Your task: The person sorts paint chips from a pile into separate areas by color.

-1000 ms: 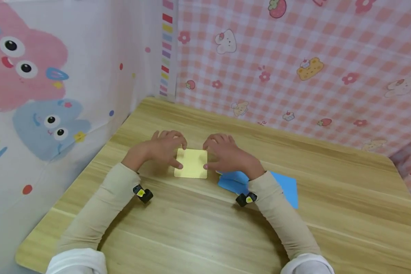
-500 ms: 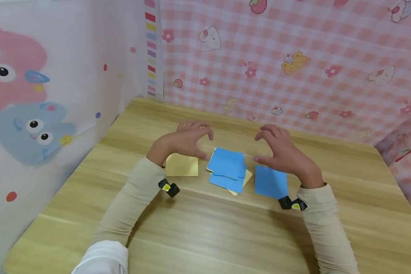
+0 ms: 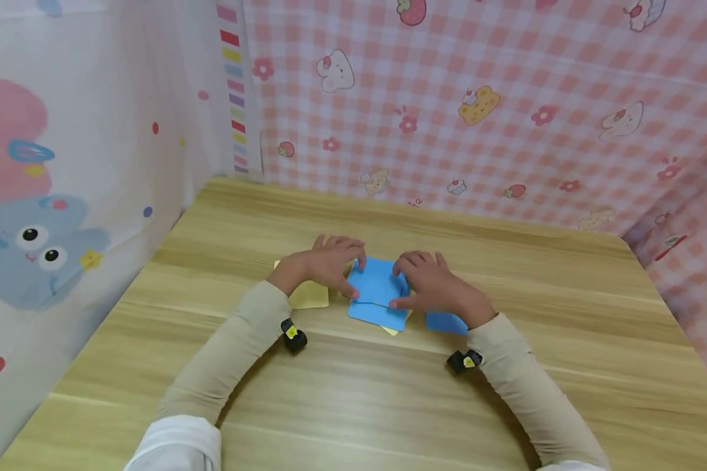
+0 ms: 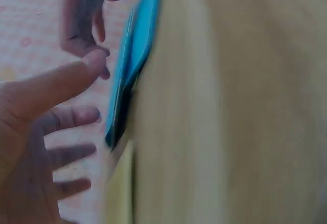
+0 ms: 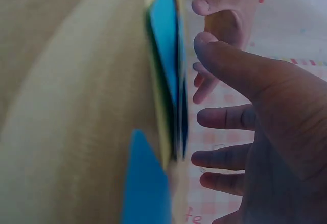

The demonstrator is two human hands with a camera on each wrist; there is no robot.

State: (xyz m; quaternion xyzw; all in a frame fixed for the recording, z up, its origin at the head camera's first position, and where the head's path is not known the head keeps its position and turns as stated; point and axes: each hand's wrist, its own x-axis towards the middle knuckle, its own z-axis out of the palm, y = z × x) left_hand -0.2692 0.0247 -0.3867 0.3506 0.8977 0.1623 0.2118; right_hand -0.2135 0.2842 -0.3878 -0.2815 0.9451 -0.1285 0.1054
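Observation:
A loose pile of square cards has a blue card [image 3: 378, 282] on top, a lower blue card [image 3: 377, 318] jutting toward the near side, and a yellow card corner [image 3: 391, 330] peeking out beneath. My left hand [image 3: 328, 265] is at the pile's left edge, its thumb and fingertips overlapping the top card. From the other side my right hand [image 3: 436, 284] reaches over the right edge, fingers bent and spread. In both wrist views the fingers appear loose and apart, just above the pile. Part of the pile is hidden behind the right fingers.
Left of the pile lies a yellow card [image 3: 312, 296], partly under my left wrist. Another blue card [image 3: 446, 322] lies to the right, mostly covered by my right hand. The wooden table [image 3: 342, 392] meets a pink checked cloth wall [image 3: 424, 85] behind.
Both hands have moved from the yellow card on the left over to the pile. Since half a second ago they have come lower and closer together around it. The head view has turned right.

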